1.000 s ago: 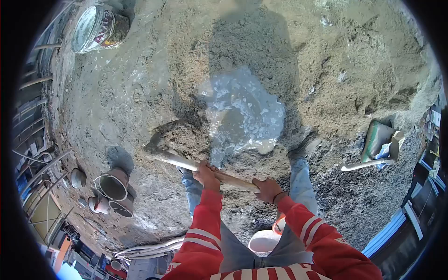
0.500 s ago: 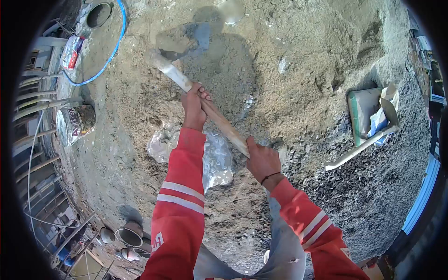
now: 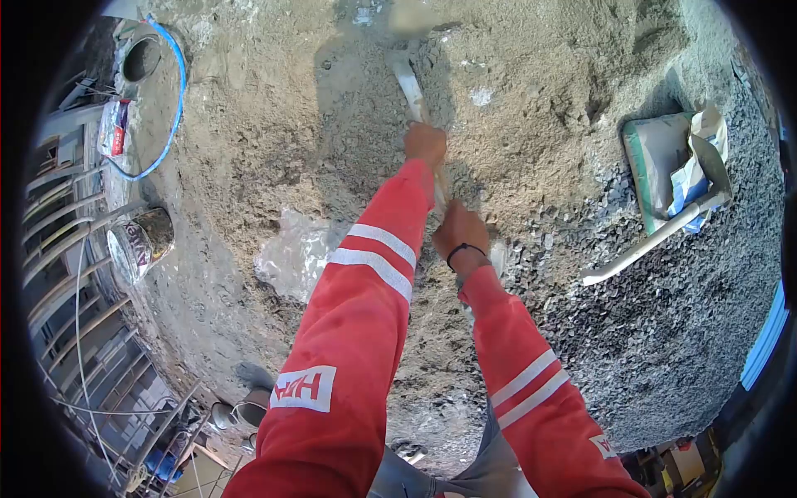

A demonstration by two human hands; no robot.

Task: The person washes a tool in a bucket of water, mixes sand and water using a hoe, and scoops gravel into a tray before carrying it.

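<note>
A hoe's long pale wooden handle (image 3: 409, 90) runs away from me over the wet sand-and-gravel mix (image 3: 349, 108). My left hand (image 3: 426, 144) wraps round it near the middle. Closer to my body, my right hand (image 3: 462, 236), with a dark band at the wrist, closes on the handle's near part. At the far end the hoe's blade cannot be made out clearly against the shaded mix. A shiny wet puddle (image 3: 295, 256) lies to the left of my forearms.
At right, a second hoe (image 3: 643, 246) rests against a cement bag (image 3: 656, 162), beside dark gravel (image 3: 598, 332). A blue hose (image 3: 181, 91), a round bucket (image 3: 141, 60), a paint bucket (image 3: 139, 242) and wooden poles (image 3: 62, 216) line the left side.
Both hands have pushed the hoe forward, and its handle has swung from slanting left to pointing nearly straight ahead. My left hand has moved right and away; the view has shifted slightly.
</note>
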